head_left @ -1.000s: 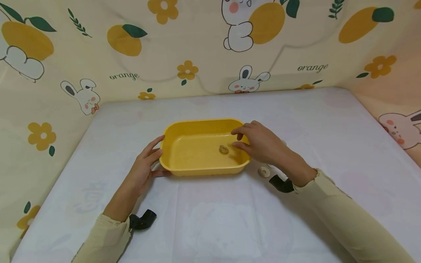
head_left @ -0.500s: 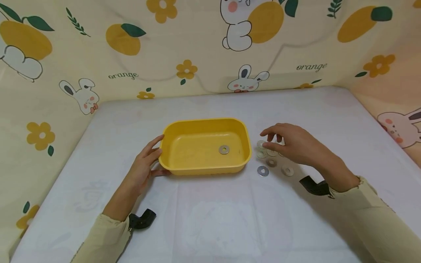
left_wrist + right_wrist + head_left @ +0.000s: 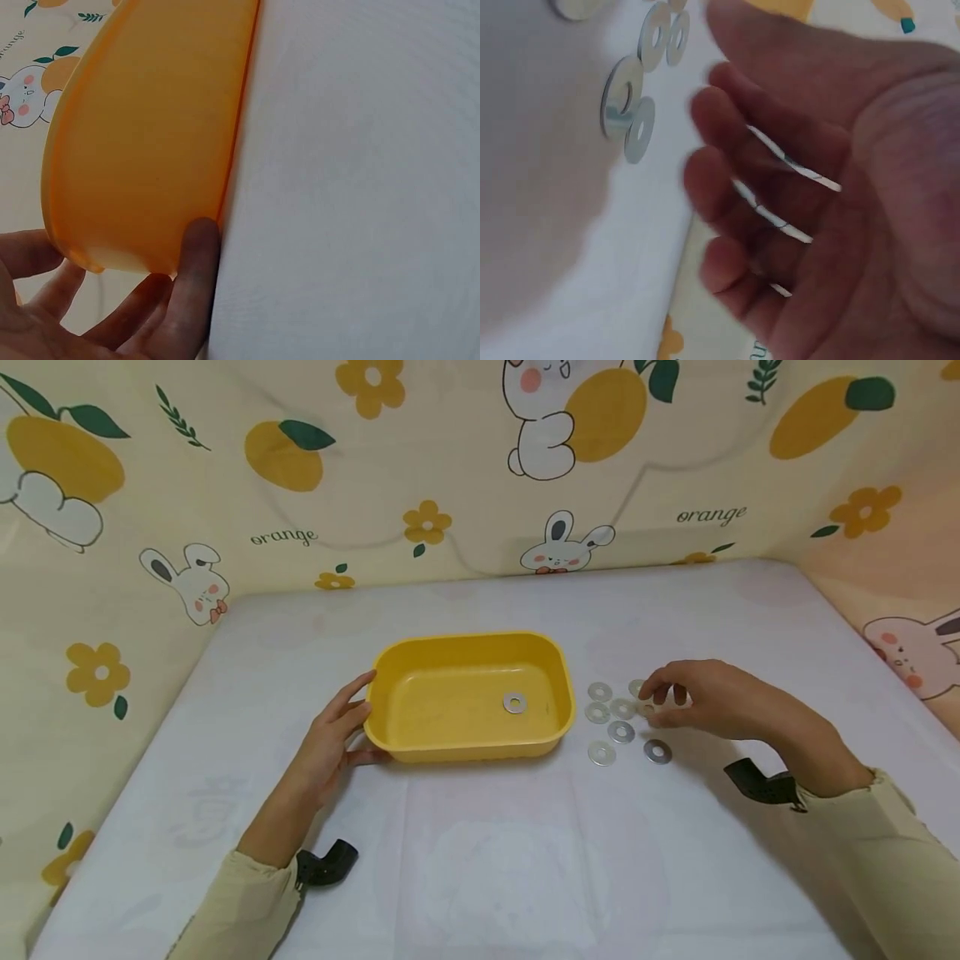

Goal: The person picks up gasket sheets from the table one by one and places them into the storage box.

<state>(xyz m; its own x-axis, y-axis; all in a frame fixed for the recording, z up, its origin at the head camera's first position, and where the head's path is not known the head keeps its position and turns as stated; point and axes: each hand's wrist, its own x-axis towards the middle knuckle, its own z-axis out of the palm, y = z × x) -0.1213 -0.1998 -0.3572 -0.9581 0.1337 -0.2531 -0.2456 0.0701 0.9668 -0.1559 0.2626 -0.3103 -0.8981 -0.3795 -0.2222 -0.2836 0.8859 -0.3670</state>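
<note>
Tray [image 3: 459,752], head view: sitting on the white tablecloth [image 3: 480,852], one washer [image 3: 514,710] lying inside toward its right end.
Left hand [image 3: 322,747], head view: holding the tray's left end.
Right hand [image 3: 720,697], head view: hovering by the loose washers [image 3: 613,732] that are lying right of the tray; whether it's touching any, I'm not managing to tell.
Slip danger, head view: thin rings are lying flat, so fingertips could be skidding over without catching an edge.
Count, head view: showing one tray, two hands, one washer inside, eight outside, two of those hiding partly behind fingers.
Tray wall, left wrist view: thumb is lying low along it, other fingers touching the end; a hard push could be sliding the tray. Counting one tray, one hand.
Right fingers, right wrist view: curving loosely, standing apart from the thumb, gripping nothing visible.
Muddle danger, right wrist view: washers are crowding, so one pinch might be lifting two.
Count, right wrist view: at least six washers showing.
</note>
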